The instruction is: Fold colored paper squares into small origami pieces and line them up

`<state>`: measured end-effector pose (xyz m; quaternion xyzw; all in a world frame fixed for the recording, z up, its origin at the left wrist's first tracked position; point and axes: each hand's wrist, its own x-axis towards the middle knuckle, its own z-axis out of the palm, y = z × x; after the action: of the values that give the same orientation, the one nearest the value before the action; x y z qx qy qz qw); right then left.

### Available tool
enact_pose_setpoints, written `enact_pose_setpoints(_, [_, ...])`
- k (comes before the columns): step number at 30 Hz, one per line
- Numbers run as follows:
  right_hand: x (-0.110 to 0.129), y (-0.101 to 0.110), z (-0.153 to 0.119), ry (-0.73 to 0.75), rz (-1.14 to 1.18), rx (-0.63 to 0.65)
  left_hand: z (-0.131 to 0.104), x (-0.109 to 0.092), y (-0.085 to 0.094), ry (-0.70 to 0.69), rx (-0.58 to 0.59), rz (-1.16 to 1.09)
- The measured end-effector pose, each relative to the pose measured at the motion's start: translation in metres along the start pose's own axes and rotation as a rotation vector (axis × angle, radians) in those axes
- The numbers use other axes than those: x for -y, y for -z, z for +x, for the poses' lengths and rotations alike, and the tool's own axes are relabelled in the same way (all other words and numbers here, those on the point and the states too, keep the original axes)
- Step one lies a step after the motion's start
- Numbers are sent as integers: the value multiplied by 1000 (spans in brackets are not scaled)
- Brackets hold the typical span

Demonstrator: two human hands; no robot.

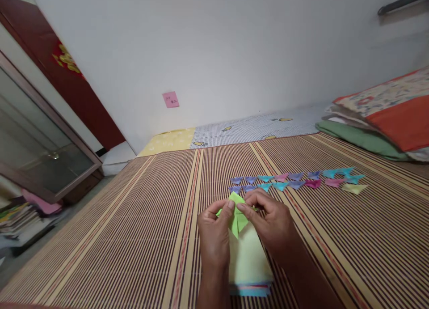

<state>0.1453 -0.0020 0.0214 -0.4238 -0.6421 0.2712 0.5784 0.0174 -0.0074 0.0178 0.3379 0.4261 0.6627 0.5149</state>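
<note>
A bright green folded paper (237, 219) is pinched between both hands, its lower end pointed and creased along the middle. My left hand (216, 228) grips its left side, thumb on top. On the other side my right hand (270, 217) holds its right part with thumb and fingers closed. Beneath the hands lies a stack of coloured paper sheets (251, 260), pale yellow-green on top with blue and red edges at the bottom. Just beyond, two rows of small folded paper pieces (313, 184) in purple, blue, pink and yellow rest on the striped mat (161, 215).
Folded bedding (398, 112) is piled at the right, and a patterned cloth (231, 132) runs along the wall. A pink note (170, 99) is stuck on the wall. At the left stand a glass-fronted door (40, 130) and a stack of books (16, 219).
</note>
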Motion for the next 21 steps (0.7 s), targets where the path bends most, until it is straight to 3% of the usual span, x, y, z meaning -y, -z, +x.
enact_pose_setpoints(8, [1,1,0,-72,-37,16,-2,-6,2,27,51,46])
enact_pose_setpoints(15, [3,3,2,-39,97,30,-3,-8,6,32,177,77])
enact_pose_setpoints(21, [-5,3,0,-65,212,16,-5,-14,1,6,206,152])
